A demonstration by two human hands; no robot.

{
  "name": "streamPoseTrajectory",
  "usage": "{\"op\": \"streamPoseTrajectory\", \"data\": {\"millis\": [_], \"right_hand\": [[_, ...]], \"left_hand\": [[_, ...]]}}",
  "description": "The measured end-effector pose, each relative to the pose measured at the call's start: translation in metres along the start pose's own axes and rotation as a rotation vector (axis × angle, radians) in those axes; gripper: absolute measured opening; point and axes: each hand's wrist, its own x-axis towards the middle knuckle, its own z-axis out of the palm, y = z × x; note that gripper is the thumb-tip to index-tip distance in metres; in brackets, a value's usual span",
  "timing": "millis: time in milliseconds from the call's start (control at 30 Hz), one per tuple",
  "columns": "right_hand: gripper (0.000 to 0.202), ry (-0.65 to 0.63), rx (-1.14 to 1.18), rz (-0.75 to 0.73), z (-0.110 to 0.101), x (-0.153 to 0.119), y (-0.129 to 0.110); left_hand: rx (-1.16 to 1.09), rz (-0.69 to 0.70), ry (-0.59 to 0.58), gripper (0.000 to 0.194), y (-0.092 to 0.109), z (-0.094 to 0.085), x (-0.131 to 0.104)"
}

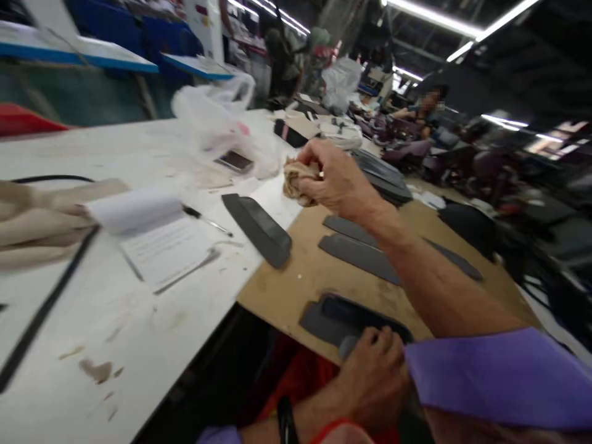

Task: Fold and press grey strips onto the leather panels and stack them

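My right hand [335,179] is closed round a crumpled tan cloth [298,182], held above the edge where the white table meets a brown board. Low in the view, my left hand [377,370] lies on the near edge of a dark piece [351,311]; its fingers are curled, and what they grip is hidden. Under that dark piece sits a grey flat piece [319,324]. Beyond, more grey strips [358,256] rest on the brown board [272,296], partly behind my right forearm. Another grey piece [259,229] spans the white table and the board.
On the white table [185,333] are an open notepad [161,240], a pen [208,221], a plastic bag [213,117], a phone-like object [235,161] and beige fabric [50,222]. Dark stacked pieces [379,176] lie behind my right arm. A person [423,114] sits far back.
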Motion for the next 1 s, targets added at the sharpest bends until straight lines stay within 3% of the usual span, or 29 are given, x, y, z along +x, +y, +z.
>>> {"op": "streamPoseTrajectory", "data": {"millis": [100,167,267,367,467,567,667,833,1000], "right_hand": [[0.034,0.112,-0.037,0.23,-0.061,-0.102,0.025],[0.031,0.143,-0.097,0.417,-0.085,-0.181,0.028],[0.021,0.173,-0.065,0.693,-0.093,-0.284,0.02],[0.019,0.201,-0.019,0.878,-0.082,-0.342,0.009],[0.017,0.112,0.044,0.953,-0.069,-0.354,0.005],[0.015,0.005,0.067,0.966,-0.059,-0.344,0.012],[0.013,-0.02,0.058,0.986,-0.052,-0.333,0.022],[0.012,-0.042,0.032,0.972,-0.049,-0.327,0.035],[0.017,-0.158,0.011,0.909,-0.048,-0.315,0.043]], "left_hand": [[-0.134,-0.038,0.003,0.041,0.008,-0.002,0.005],[-0.173,-0.047,-0.041,0.042,0.007,-0.005,0.006],[-0.173,-0.052,-0.095,0.042,0.005,-0.007,0.008],[-0.138,-0.07,-0.129,0.044,0.005,-0.008,0.01],[-0.112,-0.07,-0.164,0.05,0.007,-0.009,0.012],[-0.092,-0.065,-0.202,0.055,0.007,-0.01,0.014],[-0.067,-0.056,-0.203,0.056,0.007,-0.01,0.014],[-0.033,-0.054,-0.159,0.055,0.007,-0.006,0.013],[-0.041,-0.063,-0.172,0.055,0.008,-0.009,0.019]]}}
